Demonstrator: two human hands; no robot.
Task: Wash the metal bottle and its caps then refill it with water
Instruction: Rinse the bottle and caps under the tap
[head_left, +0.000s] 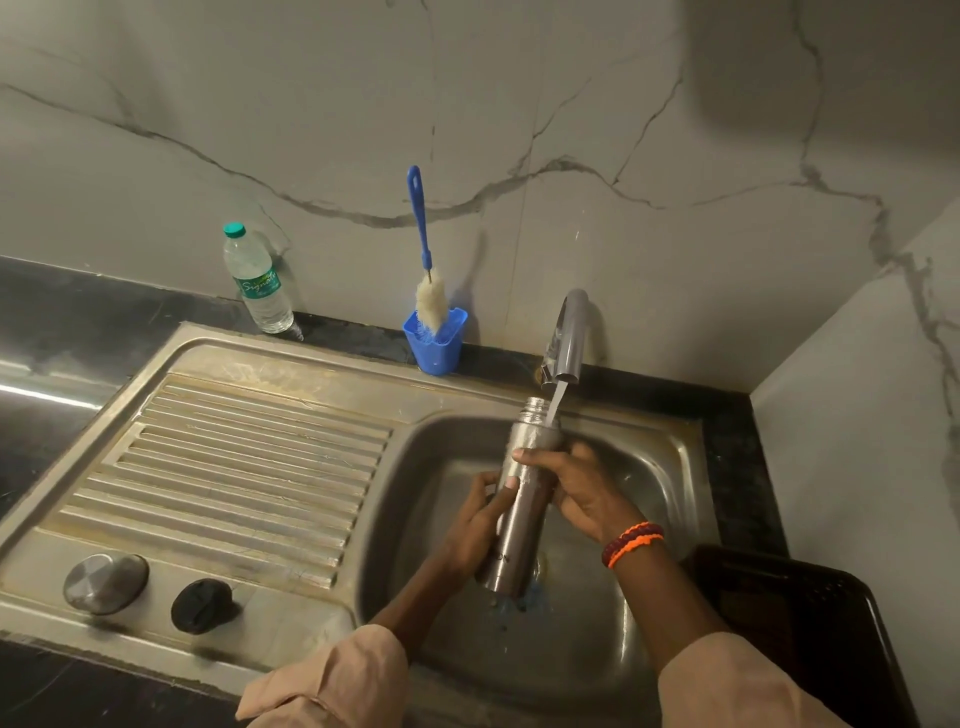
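- The metal bottle (519, 499) is over the sink basin (670, 467), uncapped, tilted so its open mouth points up and away toward the tap (567, 338).
- A thin stream of water (555, 405) runs from the tap spout and lands on the bottle's shoulder, just beside the threaded neck; whether any goes inside I cannot tell.
- The left hand (475, 525) grips the bottle around its middle from the left side, fingers curled round the body.
- The right hand (576, 493) holds the upper part of the bottle, thumb laid across the front and fingers wrapped behind. An orange and dark red braided band (631, 543) sits on that wrist.
- Both forearms come out of pale peach sleeves (332, 680) at the near edge.
- On the ribbed draining board (249, 457) to the left of the basin, near its front edge, lie two caps: a round metal cap (105, 583) and, just to its right, a black cap (201, 605). They sit close together but apart.
- At the back, against the marbled wall (623, 130), a small blue cup (435, 345) stands on the dark counter and holds a blue-handled bottle brush (425, 260), bristles down, handle leaning on the wall.
- Further left along the wall stands a clear plastic water bottle (258, 280) with a green cap and green label.
- A dark tray or basket (810, 613) sits at the right of the sink, partly behind the right forearm.
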